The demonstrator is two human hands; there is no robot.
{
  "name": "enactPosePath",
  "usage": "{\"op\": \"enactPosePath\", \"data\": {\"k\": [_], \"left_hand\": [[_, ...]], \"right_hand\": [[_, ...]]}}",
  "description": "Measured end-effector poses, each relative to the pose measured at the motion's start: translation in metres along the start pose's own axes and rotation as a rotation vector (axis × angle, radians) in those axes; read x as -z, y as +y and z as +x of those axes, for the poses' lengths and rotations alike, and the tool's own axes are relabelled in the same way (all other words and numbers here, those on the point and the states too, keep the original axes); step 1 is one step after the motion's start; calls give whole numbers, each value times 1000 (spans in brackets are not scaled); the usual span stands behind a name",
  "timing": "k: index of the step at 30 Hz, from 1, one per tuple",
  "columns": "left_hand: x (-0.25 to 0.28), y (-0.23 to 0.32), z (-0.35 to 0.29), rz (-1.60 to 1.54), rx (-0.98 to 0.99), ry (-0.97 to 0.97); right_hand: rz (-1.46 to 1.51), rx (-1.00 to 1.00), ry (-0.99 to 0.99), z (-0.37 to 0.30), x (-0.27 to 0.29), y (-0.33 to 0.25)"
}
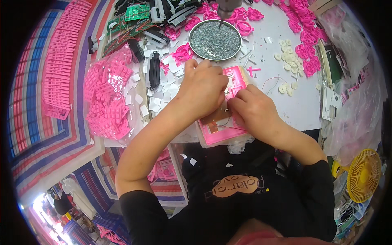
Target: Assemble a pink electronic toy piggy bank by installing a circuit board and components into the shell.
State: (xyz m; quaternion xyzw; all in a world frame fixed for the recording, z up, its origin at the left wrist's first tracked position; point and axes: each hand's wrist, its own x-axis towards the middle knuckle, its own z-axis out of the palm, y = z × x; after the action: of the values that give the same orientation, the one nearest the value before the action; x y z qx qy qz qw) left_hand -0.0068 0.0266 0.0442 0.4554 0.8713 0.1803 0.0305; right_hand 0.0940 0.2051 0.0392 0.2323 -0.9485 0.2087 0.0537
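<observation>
Pink plastic housing (222, 136) sits at the near edge of the bench (302, 110), centre, open side up, long axis running near-left to far-right. Brown board (213, 119) and thin wires inside its near half. Clear plastic (240, 145) pokes out under the near edge.

Left hand (204, 87) is over the housing's left side, fingers curled down; can't tell what they grip, the back of the hand blocks it. Right hand (255, 108) is at the right side, fingers bent in over the interior, tips close to the left hand; can't tell if they're pinching a part.

Just beyond the housing: round dish (215, 59) full of small screws (210, 41), driver tool (228, 5) hanging over it. Left of the hands: black module (154, 70), loose white squares (161, 96), bag of pink keypads (108, 100). Right: pink cross piece (253, 70), cream discs (290, 61). Far left: green circuit boards (137, 12). Yellow fan (364, 175) near right, off the bench.
</observation>
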Motion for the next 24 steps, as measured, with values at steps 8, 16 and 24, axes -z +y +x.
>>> {"op": "enactPosePath", "data": {"k": [8, 16, 24], "left_hand": [[-5, 15, 18, 209, -106, -177], [1, -11, 14, -196, 182, -132], [1, -14, 5, -222, 248, -115]], "right_hand": [[-9, -46, 88, 5, 2, -2], [22, 55, 43, 16, 3, 16], [164, 34, 243, 27, -16, 30]]}}
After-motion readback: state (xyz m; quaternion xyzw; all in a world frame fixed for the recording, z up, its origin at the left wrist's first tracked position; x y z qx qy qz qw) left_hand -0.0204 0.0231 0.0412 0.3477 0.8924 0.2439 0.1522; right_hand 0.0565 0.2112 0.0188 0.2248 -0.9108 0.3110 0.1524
